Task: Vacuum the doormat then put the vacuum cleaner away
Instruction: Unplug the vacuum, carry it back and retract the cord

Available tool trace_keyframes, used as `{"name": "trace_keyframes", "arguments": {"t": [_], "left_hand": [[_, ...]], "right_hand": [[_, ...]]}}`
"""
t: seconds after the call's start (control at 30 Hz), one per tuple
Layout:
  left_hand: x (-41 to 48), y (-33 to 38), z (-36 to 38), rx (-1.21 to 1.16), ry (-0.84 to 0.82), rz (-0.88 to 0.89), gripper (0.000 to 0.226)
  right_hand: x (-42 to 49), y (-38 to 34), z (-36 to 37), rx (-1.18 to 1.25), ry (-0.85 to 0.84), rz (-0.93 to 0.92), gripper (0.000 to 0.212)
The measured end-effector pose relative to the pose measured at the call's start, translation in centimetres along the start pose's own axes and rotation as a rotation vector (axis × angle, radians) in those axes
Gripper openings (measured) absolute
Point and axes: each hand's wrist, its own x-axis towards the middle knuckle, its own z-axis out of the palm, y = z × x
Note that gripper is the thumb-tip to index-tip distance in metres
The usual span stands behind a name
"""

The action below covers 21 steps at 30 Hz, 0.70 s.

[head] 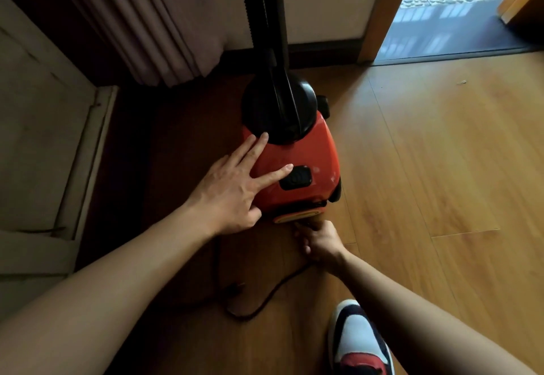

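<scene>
Vacuum cleaner (pixel 294 165) is parked on the wood floor (pixel 426 168) close to the wall, so this looks like the putting-away part, probably the cord getting fed back in

Nearest to the camera there's a shoe (pixel 357 342), and just ahead of it the black cord (pixel 265 301) lies in a loose loop with the plug (pixel 234 287) at the end. Right hand (pixel 321 245) is down at the rear of the red body, fingers curled tight, pinching the cord where it goes in I think, though I can't see the contact itself. Left hand (pixel 232 192) lies flat on top, fingers spread, index tip right at the edge of the black button (pixel 295 178), can't tell if it's pressing

What I'd worry about: if that button is the rewind, the plug could whip across and smack the shoe or the knuckles, and the right fingers are very close to the opening, so a pinch seems possible. The loop could also snag or kink

Further back, the black hose (pixel 265 21) stands up against the wall beside the curtain (pixel 141 27); a shove on the body might tip it over. No doormat in view
</scene>
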Motion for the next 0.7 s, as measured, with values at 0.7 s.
{"name": "trace_keyframes", "arguments": {"t": [0.7], "left_hand": [[0.2,-0.2,1.2,0.005,0.102,0.003,0.101]], "right_hand": [[-4.5,-6.2,-8.9,0.555,-0.12,0.009,0.024]]}}
